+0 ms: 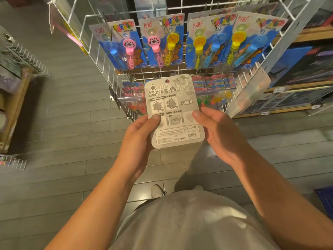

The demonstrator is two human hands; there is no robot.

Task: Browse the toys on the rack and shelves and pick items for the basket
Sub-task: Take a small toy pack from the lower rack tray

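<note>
Both hands, left and right, grip by its side edges a grey rounded card toy pack, back facing up, printed "不粘手" with a barcode, in front of the white wire rack hung with blue-carded bubble wands.

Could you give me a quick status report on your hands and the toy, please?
Left hand and right hand both grip grey toy card, printed back facing up. Held before wire rack. Blue basket at far right, nothing between.
</note>
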